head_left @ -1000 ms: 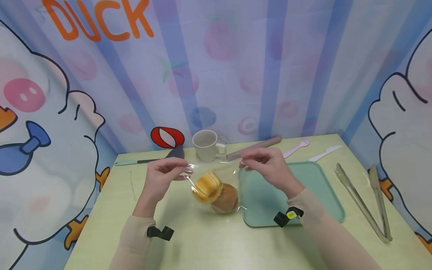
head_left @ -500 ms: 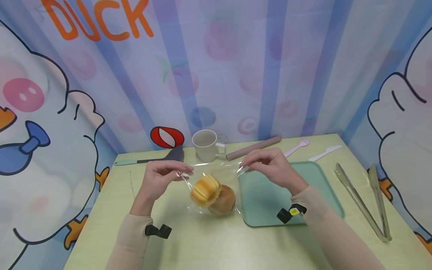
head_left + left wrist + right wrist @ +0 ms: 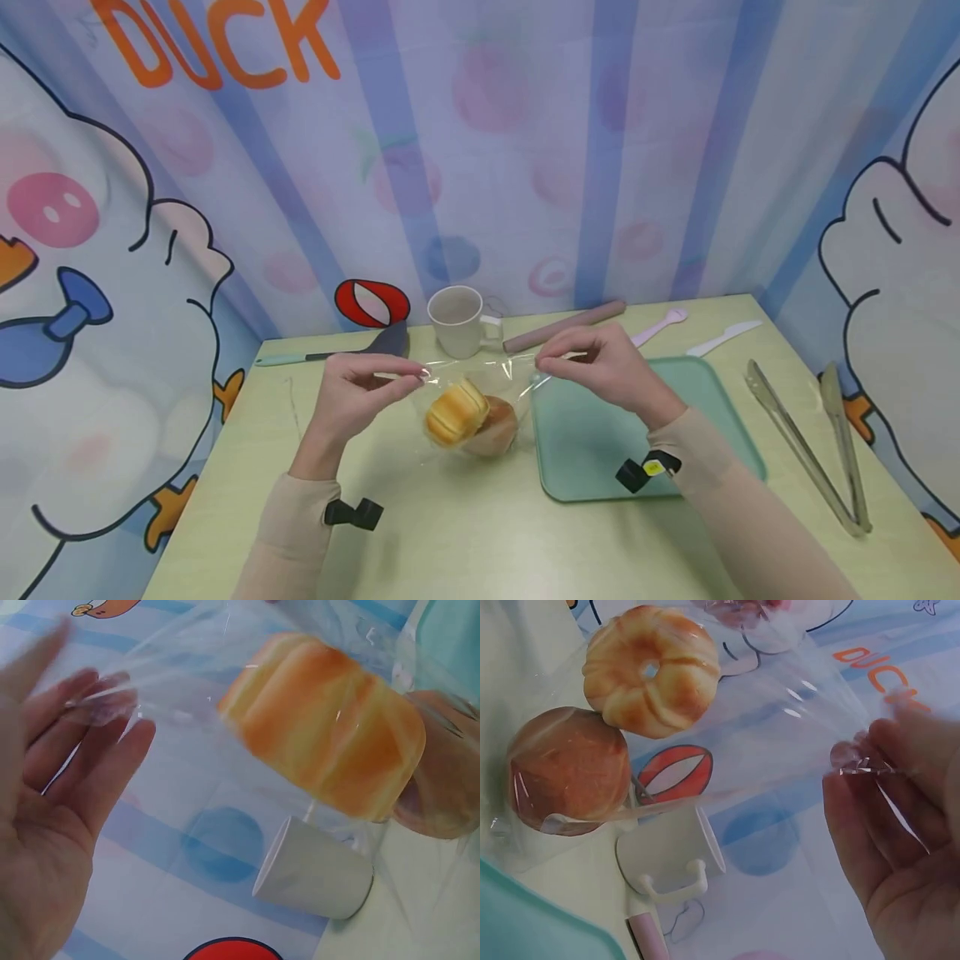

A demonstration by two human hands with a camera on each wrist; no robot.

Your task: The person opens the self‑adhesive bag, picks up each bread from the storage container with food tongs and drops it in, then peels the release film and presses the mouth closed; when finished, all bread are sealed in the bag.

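Note:
A clear plastic bag hangs between my hands in the head view, raised over the table. My left hand pinches its top left corner. At the top right corner, my right hand pinches the film between thumb and fingers. Inside the bag are two buns: a golden ridged bun and a round brown bun behind it, to the right. From the right wrist view, the golden bun shows a ring shape with a small central hole.
A green tray lies right of the bag, with metal tongs beyond it. Along the back stand or lie a spatula, a white mug, a pinkish rod, a purple spoon and a white knife.
Both hands keep holding the bag's upper corners. The bag with the buns has shifted a little, first nearer to me, then slightly upward. Finger grips have been adjusted slightly.

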